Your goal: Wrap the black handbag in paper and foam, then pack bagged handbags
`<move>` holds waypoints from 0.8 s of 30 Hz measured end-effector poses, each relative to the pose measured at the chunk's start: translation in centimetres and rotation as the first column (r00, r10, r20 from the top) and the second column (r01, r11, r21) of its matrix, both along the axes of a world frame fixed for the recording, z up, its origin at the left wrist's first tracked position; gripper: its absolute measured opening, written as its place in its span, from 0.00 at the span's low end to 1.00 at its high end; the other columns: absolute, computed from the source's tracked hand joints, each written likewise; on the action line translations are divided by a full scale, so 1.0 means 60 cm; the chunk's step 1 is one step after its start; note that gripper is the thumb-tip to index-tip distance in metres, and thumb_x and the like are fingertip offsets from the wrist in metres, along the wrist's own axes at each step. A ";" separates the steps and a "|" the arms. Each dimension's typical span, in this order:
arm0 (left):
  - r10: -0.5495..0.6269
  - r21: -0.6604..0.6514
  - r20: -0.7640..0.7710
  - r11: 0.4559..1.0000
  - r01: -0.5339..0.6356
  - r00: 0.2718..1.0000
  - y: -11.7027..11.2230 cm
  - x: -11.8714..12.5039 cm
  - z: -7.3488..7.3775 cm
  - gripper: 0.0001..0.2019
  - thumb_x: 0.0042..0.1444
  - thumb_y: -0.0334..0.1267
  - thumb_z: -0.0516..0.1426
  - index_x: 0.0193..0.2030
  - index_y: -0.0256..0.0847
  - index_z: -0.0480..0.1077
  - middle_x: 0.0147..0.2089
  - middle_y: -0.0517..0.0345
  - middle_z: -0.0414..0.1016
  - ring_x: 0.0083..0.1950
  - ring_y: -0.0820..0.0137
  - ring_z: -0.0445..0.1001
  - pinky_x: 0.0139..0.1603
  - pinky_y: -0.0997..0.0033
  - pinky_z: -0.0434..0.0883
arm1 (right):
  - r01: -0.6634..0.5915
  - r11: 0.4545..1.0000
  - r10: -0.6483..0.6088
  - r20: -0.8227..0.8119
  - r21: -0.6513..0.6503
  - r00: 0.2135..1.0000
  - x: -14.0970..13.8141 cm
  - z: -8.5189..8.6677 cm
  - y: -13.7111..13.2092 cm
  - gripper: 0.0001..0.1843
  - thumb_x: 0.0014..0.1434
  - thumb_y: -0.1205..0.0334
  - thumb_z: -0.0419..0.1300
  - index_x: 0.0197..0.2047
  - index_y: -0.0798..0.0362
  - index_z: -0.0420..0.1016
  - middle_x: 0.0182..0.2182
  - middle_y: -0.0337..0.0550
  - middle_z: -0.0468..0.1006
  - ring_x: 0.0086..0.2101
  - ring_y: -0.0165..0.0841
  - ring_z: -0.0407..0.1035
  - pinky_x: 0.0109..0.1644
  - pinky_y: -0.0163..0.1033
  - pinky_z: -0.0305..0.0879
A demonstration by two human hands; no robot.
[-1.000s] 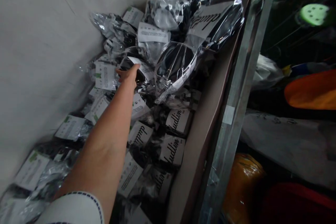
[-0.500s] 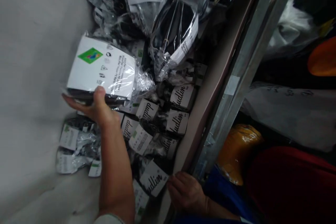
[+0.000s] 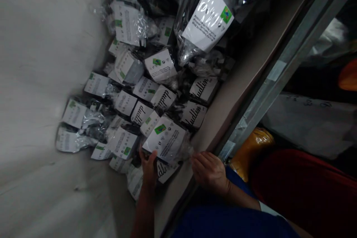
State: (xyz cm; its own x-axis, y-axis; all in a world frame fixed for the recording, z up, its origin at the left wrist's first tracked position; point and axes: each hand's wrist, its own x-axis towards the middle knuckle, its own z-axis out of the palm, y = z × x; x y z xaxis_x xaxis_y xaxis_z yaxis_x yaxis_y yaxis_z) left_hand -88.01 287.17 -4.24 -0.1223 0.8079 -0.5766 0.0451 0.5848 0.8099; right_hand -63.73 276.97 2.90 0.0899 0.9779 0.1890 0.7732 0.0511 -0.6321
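Grasped in the left hand (image 3: 149, 166), at lower centre of the frame: one clear-bagged packet (image 3: 167, 139) with one white card, one green logo, print too small to read. Just right, one right hand (image 3: 210, 171), fingers curled at the cardboard wall (image 3: 219, 119); impossible to tell whether gripping plastic. Around, "dudlin" on four cards (image 3: 162, 98), part-covered script on a fifth; at right, one metal rail (image 3: 304, 41).

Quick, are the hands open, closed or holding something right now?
Left hand: holding a packet.
Right hand: closed, curled at the cardboard; whether it grips anything cannot be told.
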 end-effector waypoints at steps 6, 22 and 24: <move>0.170 -0.184 0.299 0.976 -0.118 0.939 -0.047 -0.020 -0.056 0.32 0.53 0.41 0.62 0.64 0.51 0.58 0.57 0.53 0.72 0.54 0.62 0.75 0.53 0.61 0.74 | 0.028 0.998 -0.024 0.071 -0.064 0.997 -0.006 0.008 0.003 0.08 0.61 0.72 0.56 0.40 0.54 0.75 0.36 0.43 0.79 0.36 0.33 0.70 0.44 0.39 0.64; 0.352 -0.591 0.472 0.807 -0.006 0.808 -0.037 -0.059 -0.127 0.19 0.56 0.38 0.60 0.54 0.37 0.69 0.43 0.51 0.80 0.41 0.63 0.80 0.41 0.65 0.79 | 0.058 0.995 -0.039 0.226 -0.078 0.973 -0.019 0.009 0.004 0.08 0.59 0.72 0.57 0.35 0.53 0.76 0.33 0.42 0.79 0.33 0.32 0.70 0.41 0.38 0.62; 0.339 -0.539 0.499 0.842 -0.021 0.798 -0.024 -0.047 -0.145 0.19 0.55 0.37 0.60 0.53 0.36 0.69 0.43 0.51 0.80 0.42 0.62 0.80 0.44 0.65 0.78 | 0.060 0.996 -0.042 0.237 -0.066 0.971 -0.020 0.008 0.005 0.08 0.59 0.71 0.56 0.35 0.53 0.76 0.34 0.42 0.79 0.33 0.33 0.70 0.41 0.38 0.61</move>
State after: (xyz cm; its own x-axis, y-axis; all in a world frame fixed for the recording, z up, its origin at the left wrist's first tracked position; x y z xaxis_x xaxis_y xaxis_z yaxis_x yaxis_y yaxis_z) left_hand -90.82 285.74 -12.95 0.2332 0.3964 -0.8880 -0.4643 0.8477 0.2565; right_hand -64.90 277.30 3.41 0.1015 0.9850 0.1396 0.9007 -0.0314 -0.4333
